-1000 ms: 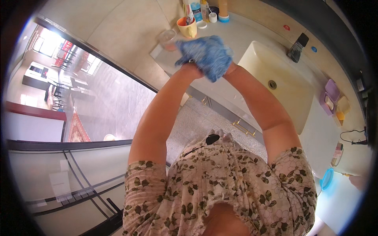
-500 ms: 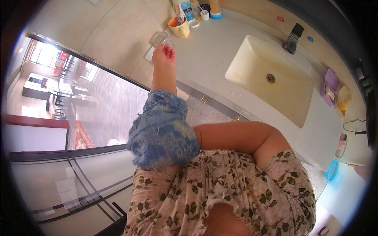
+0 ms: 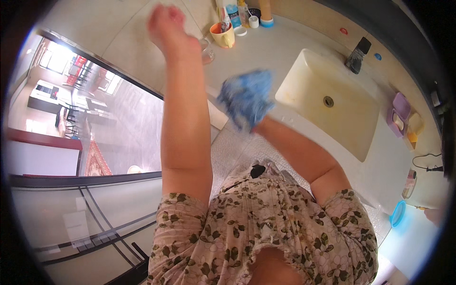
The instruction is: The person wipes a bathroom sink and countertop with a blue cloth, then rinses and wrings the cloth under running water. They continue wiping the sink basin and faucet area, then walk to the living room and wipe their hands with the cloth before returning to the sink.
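Observation:
My left hand [image 3: 166, 26] is raised at the upper left in front of the beige tiled wall, smeared by motion. Its fingers look bunched, but I cannot make out whether anything is in them. A crumpled, frayed blue cloth [image 3: 247, 97] hangs in front of the counter's edge, left of the sink. It covers my right hand [image 3: 256, 127], which grips it from beneath; only a bit of that hand shows. Just beside my left wrist, a clear glass [image 3: 207, 53] stands at the counter's end, partly hidden by the wrist.
A yellow cup [image 3: 223, 35] with tubes in it stands near bottles at the back of the counter [image 3: 247, 52]. The white sink [image 3: 327, 76] has a dark faucet [image 3: 358, 54]. Right of it lies an open purple soap box [image 3: 399, 114]. A black-framed glass panel [image 3: 90, 213] is at left.
The blue cloth has come off my left forearm and moved up and right with my right hand. My left hand has moved up and left, away from the glass.

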Motion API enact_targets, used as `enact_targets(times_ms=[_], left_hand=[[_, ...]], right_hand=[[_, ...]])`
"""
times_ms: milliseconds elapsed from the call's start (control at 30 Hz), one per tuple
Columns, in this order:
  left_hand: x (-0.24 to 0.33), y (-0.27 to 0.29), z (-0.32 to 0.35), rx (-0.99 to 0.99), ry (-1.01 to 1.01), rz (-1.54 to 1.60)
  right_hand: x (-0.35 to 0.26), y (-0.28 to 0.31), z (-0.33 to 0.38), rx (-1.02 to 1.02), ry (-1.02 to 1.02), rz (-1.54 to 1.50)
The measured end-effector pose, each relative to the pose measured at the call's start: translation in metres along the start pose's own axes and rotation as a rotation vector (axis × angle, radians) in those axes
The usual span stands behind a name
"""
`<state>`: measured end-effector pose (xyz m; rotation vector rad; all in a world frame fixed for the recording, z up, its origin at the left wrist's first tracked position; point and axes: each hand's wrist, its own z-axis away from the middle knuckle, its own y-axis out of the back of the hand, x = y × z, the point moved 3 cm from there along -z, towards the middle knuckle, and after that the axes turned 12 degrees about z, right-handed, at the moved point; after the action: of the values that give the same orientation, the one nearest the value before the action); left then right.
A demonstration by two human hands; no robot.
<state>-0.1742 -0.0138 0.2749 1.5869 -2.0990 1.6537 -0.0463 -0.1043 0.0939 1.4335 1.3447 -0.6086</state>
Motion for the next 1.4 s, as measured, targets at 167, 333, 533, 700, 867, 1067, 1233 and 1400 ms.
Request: enact_targets(times_ms=[167, 333, 533, 700, 867, 1067, 1233, 1400], left_hand=[[0.055, -0.096, 0.069, -0.215, -0.399, 0.029], [0.034, -0.069, 0.142, -0.682, -0.532, -0.288], [0.008, 0.003, 0.154, -0.448, 0.547, 0.177], [0.022, 0.008, 0.145, -0.654, 0.635, -0.050], [0.020, 0.003, 0.145, -0.339, 0.710, 0.315], [0.007, -0.029, 0.148, -0.394, 0.274, 0.069], [-0.005, -0.068, 0.219, -0.850, 0.148, -0.206], [-0.025, -0.066, 0.248, -1.439, 0.273, -0.459]], right_hand=[[-0.068, -0.047, 0.052, -0.161, 0.180, -0.433], [-0.099, 0.072, -0.029, -0.077, 0.358, -0.635], [-0.074, 0.125, -0.070, -0.006, 0.044, -0.267], [-0.091, 0.141, -0.081, -0.056, 0.253, 0.137], [-0.042, 0.146, -0.093, -0.192, 0.110, 0.950], [-0.002, 0.065, -0.102, -0.260, 0.334, 1.254], [-0.007, 0.025, -0.109, -0.652, 0.132, 1.617], [0.003, -0.003, -0.093, -0.644, 0.283, 1.373]])
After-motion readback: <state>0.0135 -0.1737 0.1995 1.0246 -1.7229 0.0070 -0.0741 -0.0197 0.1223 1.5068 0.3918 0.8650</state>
